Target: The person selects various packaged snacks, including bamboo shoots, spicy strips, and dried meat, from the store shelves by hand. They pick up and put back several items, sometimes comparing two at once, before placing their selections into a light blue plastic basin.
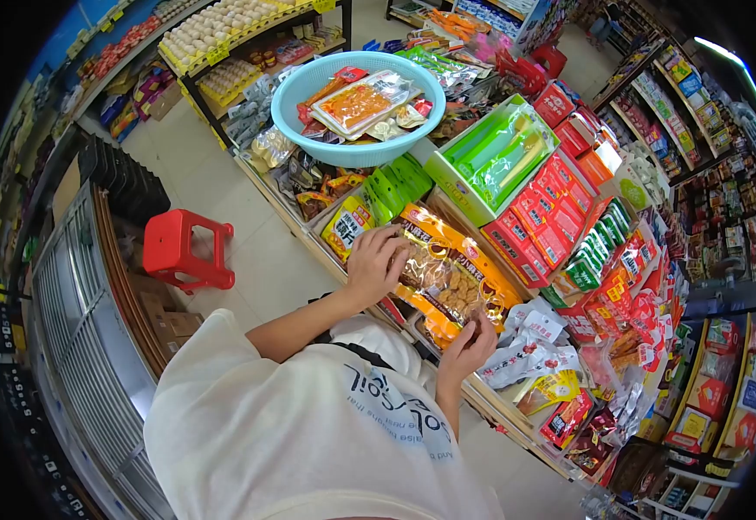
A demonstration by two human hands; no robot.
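An orange snack bag (457,284) with a clear window and brown fried pieces inside lies on the display in front of me. My left hand (379,267) has its fingers curled over the bag's left end. At the lower right edge, my right hand (468,348) grips the bag between thumb and fingers. Yellow-and-green snack packs (348,227) sit just beyond my left hand. White-and-red packets (534,340) are heaped to the right of my right hand. What lies beneath the orange bag is mostly hidden.
A light-blue basin (285,121) with packaged food stands on the display's far side. Beside it are a green-and-white carton (457,195) and red boxes (541,221). A red stool (189,251) is on the floor at left, near a metal-slatted surface (83,295). Egg trays (222,30) fill a rack behind.
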